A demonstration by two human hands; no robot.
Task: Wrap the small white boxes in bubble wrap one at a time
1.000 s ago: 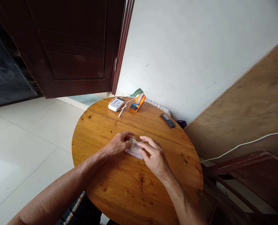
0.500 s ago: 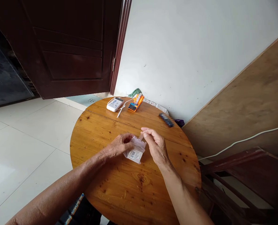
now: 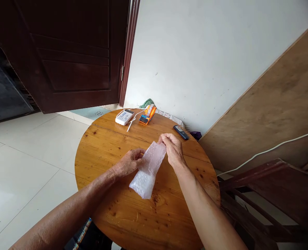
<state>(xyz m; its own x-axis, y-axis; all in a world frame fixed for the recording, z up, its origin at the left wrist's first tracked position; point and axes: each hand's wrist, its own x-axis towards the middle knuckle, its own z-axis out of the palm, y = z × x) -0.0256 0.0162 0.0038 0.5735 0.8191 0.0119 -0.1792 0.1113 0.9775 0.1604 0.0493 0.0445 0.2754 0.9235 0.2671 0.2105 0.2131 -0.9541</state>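
A strip of clear bubble wrap (image 3: pixel 148 170) hangs unrolled above the round wooden table (image 3: pixel 109 146). My right hand (image 3: pixel 172 149) pinches its upper end, raised above the table. My left hand (image 3: pixel 128 163) is closed on the wrap's left edge, lower down and near the tabletop. The wrap's lower end droops toward the table; whether anything is still inside it I cannot see.
At the table's far edge lie a white device (image 3: pixel 123 116) with a white cable, an orange tape dispenser (image 3: pixel 147 116) and a dark remote (image 3: pixel 180 132). A dark door stands at the left, a wooden board leans at the right, and a dark wooden frame (image 3: pixel 263 194) stands beside the table.
The small folded packet on the table has been unrolled into a long strip. My right hand rose and pulled the wrap's end up and away; my left hand stayed low.
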